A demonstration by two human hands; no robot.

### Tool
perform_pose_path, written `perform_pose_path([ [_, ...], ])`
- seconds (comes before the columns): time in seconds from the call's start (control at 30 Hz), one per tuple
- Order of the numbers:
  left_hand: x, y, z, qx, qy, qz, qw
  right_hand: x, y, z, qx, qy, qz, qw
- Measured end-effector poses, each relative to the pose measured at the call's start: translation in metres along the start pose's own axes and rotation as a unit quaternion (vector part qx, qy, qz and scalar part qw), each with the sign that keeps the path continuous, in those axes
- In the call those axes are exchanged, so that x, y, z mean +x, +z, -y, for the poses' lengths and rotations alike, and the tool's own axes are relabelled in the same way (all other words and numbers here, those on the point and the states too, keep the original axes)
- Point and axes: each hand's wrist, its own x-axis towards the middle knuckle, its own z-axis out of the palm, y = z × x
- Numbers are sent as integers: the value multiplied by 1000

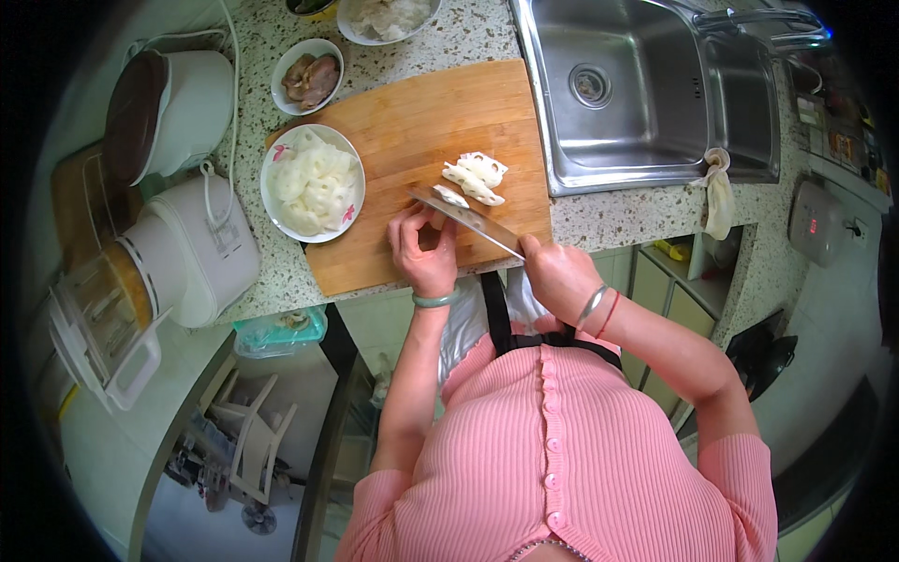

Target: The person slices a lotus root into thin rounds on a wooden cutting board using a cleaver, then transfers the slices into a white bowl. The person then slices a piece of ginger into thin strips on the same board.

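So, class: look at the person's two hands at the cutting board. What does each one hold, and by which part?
The right hand grips the knife by its handle. The left hand presses its fingers on a white lotus root piece beside the blade.

Home kitchen: sink (646,94), cutting board (421,140)

The right hand (559,274) closes over the handle of the knife (468,217), so the handle is hidden and only the blade shows. Under the curled fingers of the left hand (426,251), whatever is being held on the cutting board (421,131) cannot be made out. Beyond both hands, a bowl (386,19) of pale food is cut off by the top edge, and a darker dish (309,6) left of it shows only a sliver. Far right of the right hand, the tap (768,19) and the shelf items beside it blur into the dark rim.
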Motion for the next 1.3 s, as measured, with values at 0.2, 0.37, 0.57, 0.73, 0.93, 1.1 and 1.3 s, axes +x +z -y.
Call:
perform_pose_path([
  [0.2,1,-1,2,-7,7,5,1000,28,32,-12,30,10,-71,997],
  [0.37,3,0,-1,-21,10,-6,1000,30,23,-25,101,-22,-103,989],
  [0.57,-4,2,5,-19,-45,-3,999,-1,-5,-9,56,-8,-45,997],
  [0.73,-1,0,5,2,5,-3,1000,-4,-6,3,22,4,-19,1000],
  [0.93,-1,-1,3,-13,8,0,1000,22,17,4,17,15,-38,999],
  [1.1,0,-1,4,-13,16,4,1000,35,38,-12,44,6,-90,995],
  [1.3,-3,1,5,-54,-45,-2,997,22,5,-12,88,-22,-89,992],
])
